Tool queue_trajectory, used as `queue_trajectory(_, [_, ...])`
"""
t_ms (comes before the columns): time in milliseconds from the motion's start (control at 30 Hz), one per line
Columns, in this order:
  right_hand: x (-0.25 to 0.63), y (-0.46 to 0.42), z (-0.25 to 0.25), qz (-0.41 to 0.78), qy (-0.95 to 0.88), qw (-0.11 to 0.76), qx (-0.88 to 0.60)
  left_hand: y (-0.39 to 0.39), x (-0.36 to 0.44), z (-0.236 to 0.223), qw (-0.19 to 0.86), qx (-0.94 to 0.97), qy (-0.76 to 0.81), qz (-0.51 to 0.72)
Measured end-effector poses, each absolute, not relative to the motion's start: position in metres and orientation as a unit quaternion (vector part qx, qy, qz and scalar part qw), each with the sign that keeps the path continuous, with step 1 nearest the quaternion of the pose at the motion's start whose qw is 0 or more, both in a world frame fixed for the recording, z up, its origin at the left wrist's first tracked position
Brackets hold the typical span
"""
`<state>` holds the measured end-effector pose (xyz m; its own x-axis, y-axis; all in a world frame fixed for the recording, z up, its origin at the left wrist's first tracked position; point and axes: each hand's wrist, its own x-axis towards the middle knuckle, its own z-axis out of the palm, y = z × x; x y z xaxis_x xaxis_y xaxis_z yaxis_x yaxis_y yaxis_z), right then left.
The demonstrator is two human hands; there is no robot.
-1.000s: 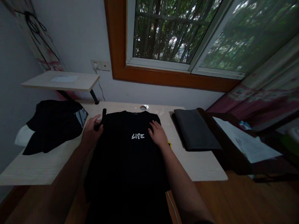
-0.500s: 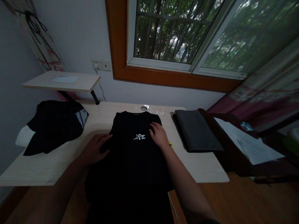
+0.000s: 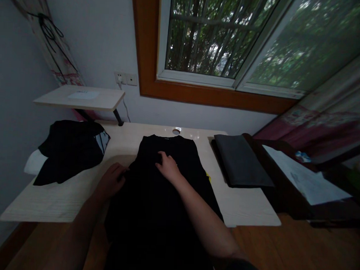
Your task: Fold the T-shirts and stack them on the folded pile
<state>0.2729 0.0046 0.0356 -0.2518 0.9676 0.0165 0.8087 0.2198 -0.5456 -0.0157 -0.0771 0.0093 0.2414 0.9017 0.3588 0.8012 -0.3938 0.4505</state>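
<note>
A black T-shirt [image 3: 153, 197] lies spread out with its neckline toward the window. Its lower part merges with the dark area near my body. My left hand [image 3: 110, 182] is at the shirt's left edge, fingers curled in and closed on the fabric. On the chest of the shirt rests my right hand [image 3: 169, 168], palm down with fingers apart, covering the spot where a white print was. A bit of yellow [image 3: 208, 177] shows at the shirt's right edge.
The shirt lies on a pale wooden desk [image 3: 254, 208]. Black clothing [image 3: 73, 152] with something white beneath is heaped on the left, below a small raised shelf [image 3: 104, 98]. A dark grey folder [image 3: 241, 159] and papers [image 3: 306, 176] are to the right.
My right hand has slid left from the shirt's right side onto its chest, over the white print. My left hand's fingers have curled in at the left edge. The view has shifted slightly.
</note>
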Motion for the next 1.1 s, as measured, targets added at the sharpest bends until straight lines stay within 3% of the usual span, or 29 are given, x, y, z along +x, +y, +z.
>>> queue_trajectory(200, [0.282, 0.015, 0.027, 0.456, -0.606, 0.302, -0.578, -0.074, -0.02, 0.005, 0.085, 0.796, 0.521, 0.296])
queue_trajectory(333, [0.287, 0.013, 0.02, 0.557, -0.53, 0.314, -0.557, -0.072, -0.02, 0.004, 0.104, 0.801, 0.514, 0.288])
queue_trajectory(433, [0.289, 0.016, 0.019, 0.511, -0.586, 0.293, -0.557, -0.073, -0.019, 0.006, 0.114, 0.8, 0.515, 0.285])
queue_trajectory(633, [0.28, 0.057, 0.031, 0.291, -0.767, 0.258, -0.51, -0.074, -0.018, 0.008, 0.117, 0.806, 0.511, 0.273])
queue_trajectory(1100, [0.205, 0.149, 0.038, 0.371, -0.779, 0.248, -0.44, -0.071, -0.016, 0.007, 0.072, 0.818, 0.496, 0.281])
